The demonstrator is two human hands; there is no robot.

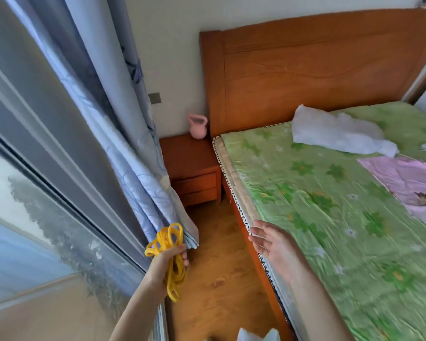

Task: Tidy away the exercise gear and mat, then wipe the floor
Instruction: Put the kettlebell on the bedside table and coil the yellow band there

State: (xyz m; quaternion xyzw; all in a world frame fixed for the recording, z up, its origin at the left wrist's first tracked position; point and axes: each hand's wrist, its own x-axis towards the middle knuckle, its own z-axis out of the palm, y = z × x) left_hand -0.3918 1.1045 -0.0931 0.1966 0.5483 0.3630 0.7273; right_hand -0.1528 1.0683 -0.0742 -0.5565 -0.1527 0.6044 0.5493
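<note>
My left hand [169,263] is closed around a bundle of yellow rope or resistance band [169,242], its loops sticking out above and below the fist, low beside the curtain. Over the near edge of the bed, my right hand [272,244] is spread with fingers apart and holds nothing. A pink kettlebell [197,126] stands on the wooden nightstand [190,163] in the far corner. No mat is in view.
A narrow strip of wooden floor [219,274] runs between the blue curtain [143,153] with its window on the left and the bed [330,205] with a green sheet on the right. A white cloth [335,134] and pink fabric [408,178] lie on the bed.
</note>
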